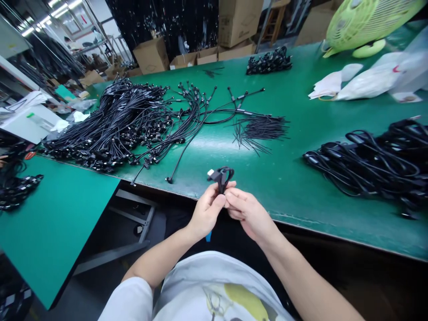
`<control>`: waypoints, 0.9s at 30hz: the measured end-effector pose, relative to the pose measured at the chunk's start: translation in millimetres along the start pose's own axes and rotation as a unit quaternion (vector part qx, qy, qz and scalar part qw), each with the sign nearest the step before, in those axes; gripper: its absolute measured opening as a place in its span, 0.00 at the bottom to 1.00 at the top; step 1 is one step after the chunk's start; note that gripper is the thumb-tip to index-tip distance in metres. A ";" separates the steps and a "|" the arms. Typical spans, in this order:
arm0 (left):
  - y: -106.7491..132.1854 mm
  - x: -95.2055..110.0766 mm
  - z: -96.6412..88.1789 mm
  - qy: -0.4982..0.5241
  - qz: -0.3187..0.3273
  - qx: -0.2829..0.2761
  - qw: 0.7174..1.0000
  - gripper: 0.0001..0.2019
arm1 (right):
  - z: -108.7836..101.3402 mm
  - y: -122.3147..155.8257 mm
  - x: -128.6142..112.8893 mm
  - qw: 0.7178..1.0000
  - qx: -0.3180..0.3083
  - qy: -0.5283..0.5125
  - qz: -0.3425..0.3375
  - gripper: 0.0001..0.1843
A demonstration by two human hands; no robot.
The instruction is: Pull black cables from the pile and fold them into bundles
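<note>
A short black cable (pixel 223 176), folded into a small loop with a light metal plug at one end, stands up out of my left hand (pixel 207 208), whose fingers and thumb are closed round it. Against it, just below the loop, my right hand (pixel 245 208) is closed in a pinch; whatever its fingertips hold is hidden. Both hands are at the near edge of the green table (pixel 200 156). Beyond them lies a pile of thin black ties (pixel 265 128). Loose straight cables (pixel 194 111) spread out to its left.
A big heap of black cables (pixel 113 116) covers the table's left part. Coiled cables (pixel 377 160) lie at the right, and a smaller bundle pile (pixel 269 61) at the back. A green fan (pixel 368 22) and white plastic bags (pixel 374 80) stand at the far right.
</note>
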State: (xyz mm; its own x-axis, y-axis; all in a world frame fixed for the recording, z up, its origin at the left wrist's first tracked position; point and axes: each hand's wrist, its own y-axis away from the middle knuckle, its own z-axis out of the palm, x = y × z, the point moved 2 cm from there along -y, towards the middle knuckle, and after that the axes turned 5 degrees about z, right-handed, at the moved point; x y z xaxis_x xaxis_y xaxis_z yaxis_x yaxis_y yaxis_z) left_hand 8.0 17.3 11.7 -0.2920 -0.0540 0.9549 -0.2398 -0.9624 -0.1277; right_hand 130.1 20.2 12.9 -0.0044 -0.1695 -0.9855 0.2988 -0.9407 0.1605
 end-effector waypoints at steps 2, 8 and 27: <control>-1.8 0.0 -1.1 0.017 -0.011 -0.009 1.000 0.18 | -1.9 2.6 7.6 0.993 -0.066 -0.066 0.070 0.26; -10.5 -4.8 -8.2 -0.010 -0.078 0.066 0.995 0.18 | -28.9 10.1 -21.0 0.921 0.224 0.274 -0.161 0.23; -21.0 -17.8 9.8 -0.002 -0.160 -0.035 0.986 0.16 | -36.8 -27.0 -33.4 0.800 0.229 0.471 -0.292 0.15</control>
State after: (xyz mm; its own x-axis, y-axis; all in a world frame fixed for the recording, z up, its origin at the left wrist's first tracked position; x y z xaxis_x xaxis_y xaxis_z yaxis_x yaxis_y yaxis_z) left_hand 27.3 35.9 0.0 -0.1879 0.2491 0.9501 -0.3823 -0.9096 0.1629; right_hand 157.4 62.2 39.4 0.7706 0.4323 -0.4682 0.1270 -0.8242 -0.5519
